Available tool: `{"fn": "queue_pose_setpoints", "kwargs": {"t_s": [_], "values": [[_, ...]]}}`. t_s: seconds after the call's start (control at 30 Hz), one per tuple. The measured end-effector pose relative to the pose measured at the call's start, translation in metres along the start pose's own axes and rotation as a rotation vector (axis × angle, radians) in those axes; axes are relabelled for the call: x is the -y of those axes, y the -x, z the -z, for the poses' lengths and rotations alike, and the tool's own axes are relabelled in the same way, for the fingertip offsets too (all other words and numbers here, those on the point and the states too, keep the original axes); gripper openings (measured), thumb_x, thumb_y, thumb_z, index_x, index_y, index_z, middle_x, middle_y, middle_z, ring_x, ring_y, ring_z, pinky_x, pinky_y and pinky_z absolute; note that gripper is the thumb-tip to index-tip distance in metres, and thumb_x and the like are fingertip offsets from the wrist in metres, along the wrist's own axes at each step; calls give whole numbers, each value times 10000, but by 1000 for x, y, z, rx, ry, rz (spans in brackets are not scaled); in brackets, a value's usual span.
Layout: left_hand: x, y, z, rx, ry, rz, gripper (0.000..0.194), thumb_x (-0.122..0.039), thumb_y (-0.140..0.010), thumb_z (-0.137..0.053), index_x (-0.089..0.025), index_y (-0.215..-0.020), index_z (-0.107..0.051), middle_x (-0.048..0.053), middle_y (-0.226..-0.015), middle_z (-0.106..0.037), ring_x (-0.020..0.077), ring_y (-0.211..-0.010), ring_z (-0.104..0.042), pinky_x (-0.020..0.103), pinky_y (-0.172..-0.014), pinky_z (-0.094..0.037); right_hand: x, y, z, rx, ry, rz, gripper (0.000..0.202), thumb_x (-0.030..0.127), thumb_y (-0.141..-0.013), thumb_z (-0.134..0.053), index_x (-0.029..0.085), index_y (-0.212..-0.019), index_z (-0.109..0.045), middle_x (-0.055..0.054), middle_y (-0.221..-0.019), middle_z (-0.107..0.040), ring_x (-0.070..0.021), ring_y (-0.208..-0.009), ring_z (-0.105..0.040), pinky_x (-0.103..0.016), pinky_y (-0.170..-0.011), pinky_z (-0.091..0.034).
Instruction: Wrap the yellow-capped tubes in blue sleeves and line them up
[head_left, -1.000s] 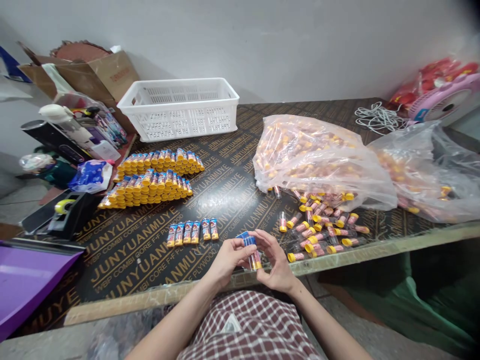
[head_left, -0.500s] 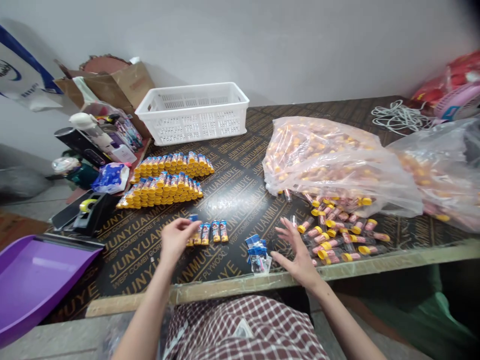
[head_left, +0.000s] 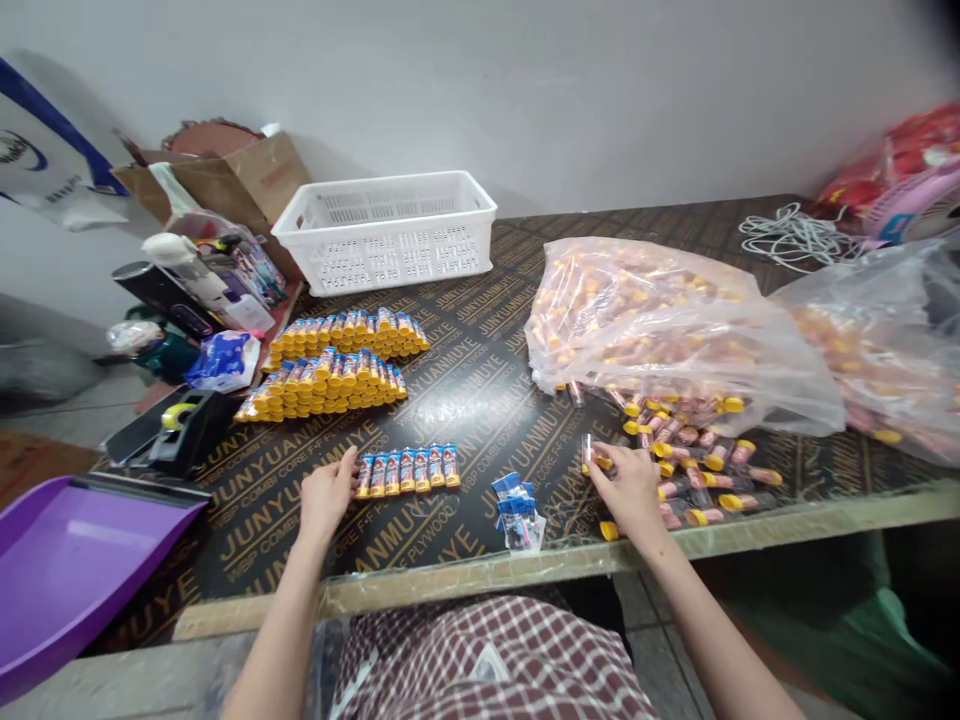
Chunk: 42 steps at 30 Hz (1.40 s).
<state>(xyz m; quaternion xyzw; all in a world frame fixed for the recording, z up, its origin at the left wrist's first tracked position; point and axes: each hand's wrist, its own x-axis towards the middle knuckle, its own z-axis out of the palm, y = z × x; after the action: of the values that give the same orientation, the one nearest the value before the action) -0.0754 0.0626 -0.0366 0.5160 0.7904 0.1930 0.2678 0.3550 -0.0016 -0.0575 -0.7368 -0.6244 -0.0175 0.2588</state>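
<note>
Though half-curled, hands [head_left: 328, 492] [head_left: 628, 490] at tubes [head_left: 407, 470].

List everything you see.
Lined tubes: seven, blue-yellow, front
Stacked tubes: many, blue-yellow, left
Loose tubes: many, pink-yellow, right
Packets: several, blue-clear, front
Plastic bags: two, whitish, right
Basket: one, white, back
Cord: one, white, right
Fan: one, pink, right
Bottles: several, mixed, left
Tape dispenser: one, black, left
Dustpan: one, purple, left
Paper bag: one, brown, left
Table: one, black, beneath
Left hand: one, beside lined tubes
Right hand: one, at loose tubes
</note>
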Motion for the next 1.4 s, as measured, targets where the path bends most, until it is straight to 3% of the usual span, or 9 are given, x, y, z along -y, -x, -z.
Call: {"fn": "queue_pose_setpoints", "kwargs": {"t_s": [0.1, 0.2, 0.27, 0.33, 0.43, 0.6, 0.9, 1.17, 1.4], "values": [[-17, 14, 0, -192, -269, -90, 540, -565, -816, -366, -144, -741, -697, 162, -715, -679, 288, -699, -618, 332, -628, -404, -1, -2, -1, 24, 72, 16, 290, 368, -812, -516, 177, -968, -670, -91, -842, -678, -270, -822, -491, -373, -719, -309], [-44, 35, -16, -333, -196, -277, 428, -469, -842, -404, -151, -872, -689, 141, -868, -685, 247, -770, -607, 317, -695, -406, 1, -5, -3, 54, 134, 39, 336, 397, -797, -537, 164, -1009, -655, -114, -859, -661, -287, -851, -472, -379, -722, -292], [-66, 54, -38, -200, -5, -438, 329, -406, -839, -451, -170, -858, -679, 93, -862, -684, 199, -766, -596, 286, -719, -411, 5, -8, -4, 76, 156, 58, 349, 397, -783, -554, 162, -1024, -645, -126, -864, -653, -295, -861, -461, -388, -732, -287], [-87, 74, -64, 78, 115, -552, 242, -356, -823, -501, -187, -801, -672, 63, -807, -677, 180, -738, -588, 272, -702, -412, 9, -12, -6, 95, 160, 74, 348, 372, -770, -567, 161, -1038, -636, -133, -857, -650, -298, -855, -455, -392, -730, -287], [-107, 99, -99, 333, 44, -638, 160, -334, -740, -630, -185, -792, -657, 54, -783, -649, 190, -737, -575, 279, -683, -392, 13, -15, -6, 110, 136, 83, 347, 298, -758, -564, 159, -1071, -620, -137, -846, -652, -297, -842, -455, -391, -718, -292], [-109, 112, -119, 367, 3, -597, 29, -193, -728, -619, -187, -713, -594, 16, -731, -599, 159, -694, -548, 255, -649, -357, 16, -8, -4, 125, 6, 81, 347, 214, -752, -526, 190, -1086, -615, -101, -857, -653, -276, -856, -486, -385, -737, -328], [-106, 108, -118, 381, -1, -635, 118, -182, -790, -525, -195, -715, -615, 33, -735, -639, 171, -710, -572, 261, -657, -351, 41, 12, 14, 156, -393, 30, 279, 228, -833, -476, 196, -1095, -564, -63, -967, -619, -201, -891, -582, -340, -792, -469], [-108, 114, -111, 301, 164, -627, 74, -194, -724, -596, -191, -665, -552, 21, -732, -598, 165, -717, -544, 270, -672, -374, 51, 25, 18, 116, -563, -58, 156, 306, -861, -498, 191, -906, -593, -63, -906, -629, -191, -809, -599, -313, -690, -504], [-121, 101, -103, 542, 883, -127, 256, -249, -630, -681, -199, -740, -455, -83, -495, -507, 98, -451, -494, 212, -495, -386, 66, 36, 39, 50, -842, -135, 192, 284, -830, -559, 236, -994, -645, -72, -1032, -597, -200, -934, -592, -325, -756, -533]]}}
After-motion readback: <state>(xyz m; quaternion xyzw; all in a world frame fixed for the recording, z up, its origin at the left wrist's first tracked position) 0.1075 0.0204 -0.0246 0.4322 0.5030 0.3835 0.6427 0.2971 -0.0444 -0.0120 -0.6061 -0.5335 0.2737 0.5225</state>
